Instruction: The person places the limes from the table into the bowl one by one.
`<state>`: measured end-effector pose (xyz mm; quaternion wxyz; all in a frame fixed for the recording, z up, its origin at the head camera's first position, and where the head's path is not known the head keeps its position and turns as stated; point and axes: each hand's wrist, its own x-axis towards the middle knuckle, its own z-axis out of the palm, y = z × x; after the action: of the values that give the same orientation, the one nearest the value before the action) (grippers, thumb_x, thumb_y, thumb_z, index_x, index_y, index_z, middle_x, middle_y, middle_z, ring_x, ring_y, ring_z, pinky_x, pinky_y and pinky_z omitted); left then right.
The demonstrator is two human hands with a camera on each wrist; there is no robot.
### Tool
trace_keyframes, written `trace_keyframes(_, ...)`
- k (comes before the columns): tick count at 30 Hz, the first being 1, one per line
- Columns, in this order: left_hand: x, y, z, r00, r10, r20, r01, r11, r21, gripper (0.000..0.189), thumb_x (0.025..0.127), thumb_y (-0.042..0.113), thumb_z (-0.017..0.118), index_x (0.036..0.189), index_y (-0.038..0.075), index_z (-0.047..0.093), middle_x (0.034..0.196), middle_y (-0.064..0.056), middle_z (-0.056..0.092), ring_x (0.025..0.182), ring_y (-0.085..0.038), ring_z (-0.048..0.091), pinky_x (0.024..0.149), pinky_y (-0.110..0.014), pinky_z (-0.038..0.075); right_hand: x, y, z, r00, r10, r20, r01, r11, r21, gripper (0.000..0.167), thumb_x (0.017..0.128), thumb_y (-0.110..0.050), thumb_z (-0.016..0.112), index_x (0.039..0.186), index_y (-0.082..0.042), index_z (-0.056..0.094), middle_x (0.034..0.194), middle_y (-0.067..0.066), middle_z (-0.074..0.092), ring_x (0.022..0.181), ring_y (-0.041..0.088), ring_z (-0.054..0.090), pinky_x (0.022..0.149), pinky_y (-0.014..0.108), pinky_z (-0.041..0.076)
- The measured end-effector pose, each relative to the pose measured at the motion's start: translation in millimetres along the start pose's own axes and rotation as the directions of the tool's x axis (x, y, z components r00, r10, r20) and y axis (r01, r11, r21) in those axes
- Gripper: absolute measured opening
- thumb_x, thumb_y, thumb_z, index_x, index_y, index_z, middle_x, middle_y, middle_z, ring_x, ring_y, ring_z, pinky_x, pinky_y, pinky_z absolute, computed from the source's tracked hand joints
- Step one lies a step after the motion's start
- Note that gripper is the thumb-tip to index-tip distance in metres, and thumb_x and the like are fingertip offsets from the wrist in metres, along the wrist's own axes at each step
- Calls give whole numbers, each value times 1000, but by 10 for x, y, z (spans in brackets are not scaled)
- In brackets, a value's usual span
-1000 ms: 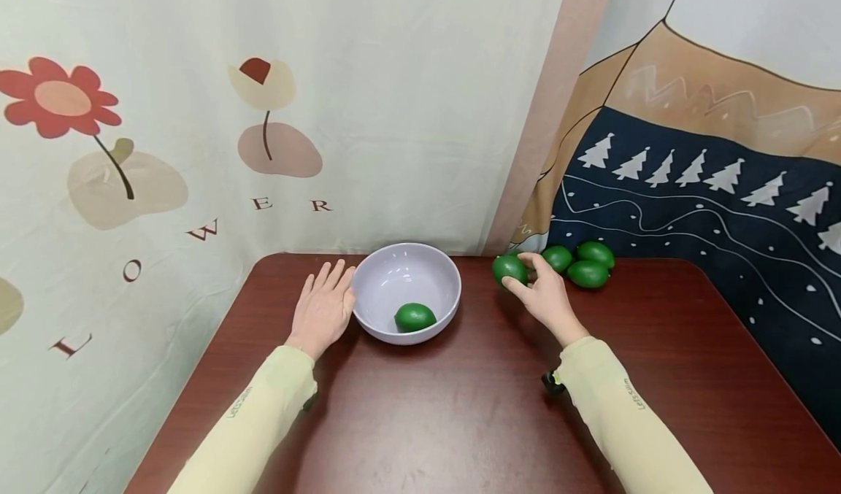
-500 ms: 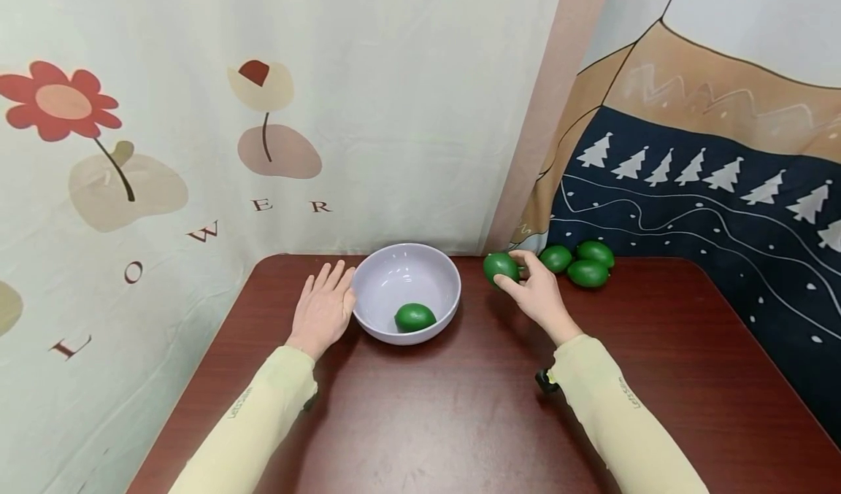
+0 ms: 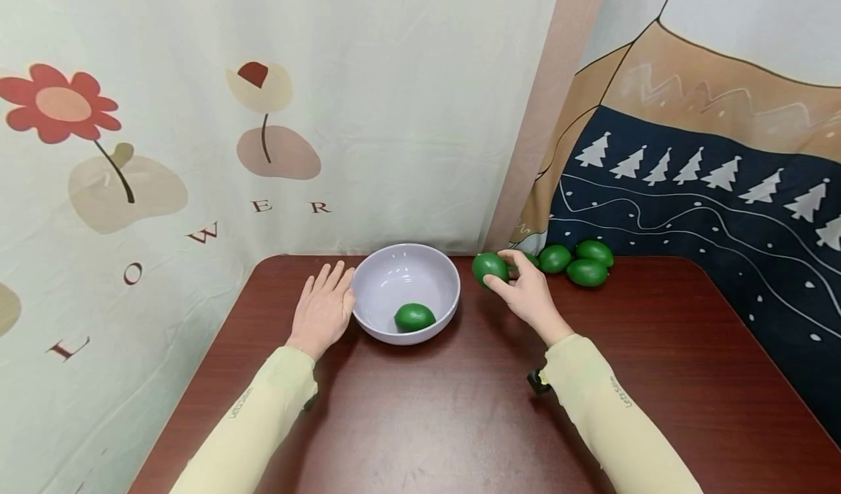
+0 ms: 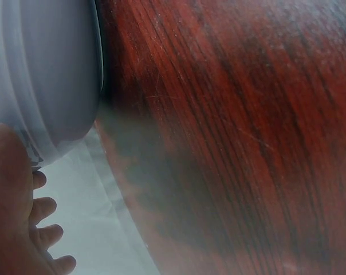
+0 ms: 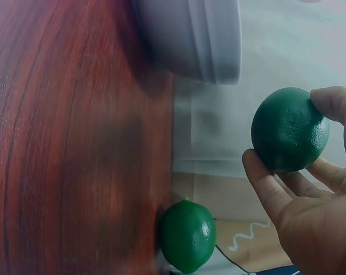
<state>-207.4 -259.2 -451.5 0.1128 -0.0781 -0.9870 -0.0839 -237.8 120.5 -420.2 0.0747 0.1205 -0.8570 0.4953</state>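
A pale lavender bowl (image 3: 374, 290) stands near the back of the table, with one green lime (image 3: 415, 318) lying inside it. My left hand (image 3: 321, 308) is at the bowl's left side, fingers straight, its thumb side right at the rim. To the right of the bowl, my right hand (image 3: 529, 290) pinches another lime (image 3: 490, 268) between thumb and fingers. The right wrist view shows this held lime (image 5: 290, 129) raised above the tabletop, with the bowl's outer wall (image 5: 190, 34) ahead of it.
Several limes (image 3: 587, 272) sit together at the table's back right, one of them partly hidden behind my right hand. The dark red wooden table (image 3: 420, 414) meets a printed curtain (image 3: 407, 114) along its back edge.
My right hand has moved left with the lime, closer to the bowl. A lime behind that hand now shows more. My left hand and the bowl have stayed in place.
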Motion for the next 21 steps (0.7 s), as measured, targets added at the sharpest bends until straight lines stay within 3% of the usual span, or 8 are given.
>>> trace_keyframes(10, -4, 3, -5, 1000, 4, -9, -4, 1000, 8, 53, 108, 26, 33, 155, 5, 46, 164, -17, 38, 154, -42, 27, 124, -61, 22, -9, -70, 56, 1000, -13, 20, 13, 1000, 5, 53, 92, -19, 76, 139, -2, 57, 133, 22, 64, 106, 38, 67, 90, 47, 56)
trace_keyframes(21, 9, 2, 5, 999, -12, 31, 11, 1000, 6, 54, 109, 27, 30, 158, 6, 43, 166, -16, 34, 156, -40, 23, 126, -59, 17, -14, -133, 160, 998, -23, 53, 21, 999, 36, 50, 93, -19, 76, 138, -3, 57, 129, 21, 66, 106, 36, 68, 92, 50, 58)
